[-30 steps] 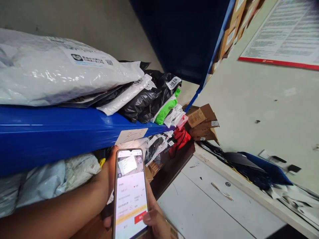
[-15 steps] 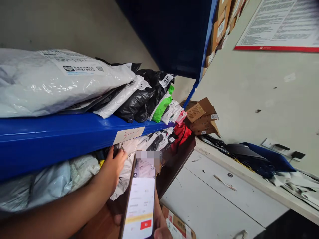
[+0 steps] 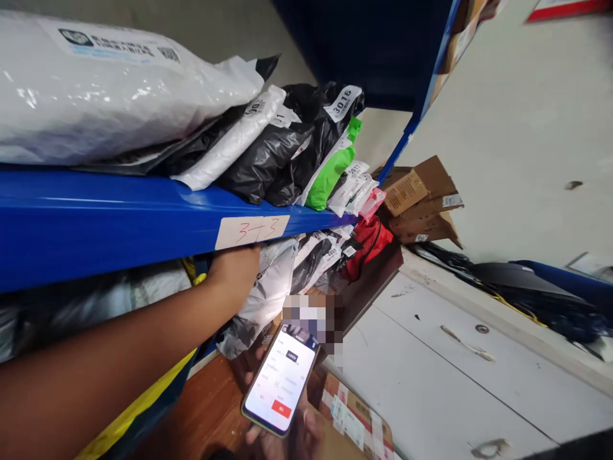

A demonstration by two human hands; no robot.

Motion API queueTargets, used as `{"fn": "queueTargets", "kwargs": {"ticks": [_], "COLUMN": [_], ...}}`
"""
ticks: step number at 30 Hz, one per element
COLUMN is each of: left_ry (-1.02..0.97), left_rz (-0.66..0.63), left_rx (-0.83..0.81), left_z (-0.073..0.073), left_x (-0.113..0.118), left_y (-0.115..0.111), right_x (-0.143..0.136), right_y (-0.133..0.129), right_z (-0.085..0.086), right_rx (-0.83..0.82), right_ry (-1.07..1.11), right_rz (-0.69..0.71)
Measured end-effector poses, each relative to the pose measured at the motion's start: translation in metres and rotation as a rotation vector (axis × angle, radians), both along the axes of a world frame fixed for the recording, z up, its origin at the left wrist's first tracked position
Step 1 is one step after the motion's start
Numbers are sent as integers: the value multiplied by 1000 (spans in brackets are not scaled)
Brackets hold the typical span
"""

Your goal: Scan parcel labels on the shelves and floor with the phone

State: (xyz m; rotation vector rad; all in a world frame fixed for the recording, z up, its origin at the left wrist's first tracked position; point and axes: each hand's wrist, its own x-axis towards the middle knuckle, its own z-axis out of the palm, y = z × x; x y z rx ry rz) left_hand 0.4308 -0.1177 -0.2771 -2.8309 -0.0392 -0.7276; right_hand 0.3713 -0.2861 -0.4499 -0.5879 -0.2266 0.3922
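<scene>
My left hand (image 3: 238,267) reaches in under the edge of the blue shelf (image 3: 143,214). Its fingers are hidden behind the card marked "3-3" (image 3: 251,230), so what they touch cannot be seen. Beside it on the lower level lies a pale grey plastic parcel (image 3: 271,281). Lower down, my right hand (image 3: 309,428) is closed around a smartphone (image 3: 282,383). The phone's lit screen faces me and carries a red button and a small dark pop-up. A blurred-out patch covers the area just past the phone's top end.
On the upper shelf lie a large white parcel (image 3: 119,96), several black bags (image 3: 268,160) and a green bag (image 3: 330,176). At right stands a white drawer cabinet (image 3: 431,358), with torn cardboard (image 3: 426,198) behind it. A taped carton (image 3: 354,415) sits low beside the phone.
My left hand has gone deeper beneath the shelf edge, hiding its fingers. The phone sits lower and more tilted, and its screen content differs. The whole view has shifted.
</scene>
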Motion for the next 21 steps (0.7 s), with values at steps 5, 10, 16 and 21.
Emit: {"fn": "queueTargets", "kwargs": {"ticks": [5,10,16,21], "left_ry": [161,202,204,114], "left_rz": [-120,-48,-27,-71], "left_rx": [114,81,163,209], "left_z": [-17,-22,-30,-49], "left_x": [0,9,12,17], "left_y": [7,-1,-6,-1], "right_x": [7,21,65,118], "right_y": [7,8,12,27], "right_z": [-13,-10,-2,-1], "right_rx": [-23,-49,-211,-429], "right_ry": [0,-64,-97,-124], "right_rz": [-76,-232,-589,-1019]}}
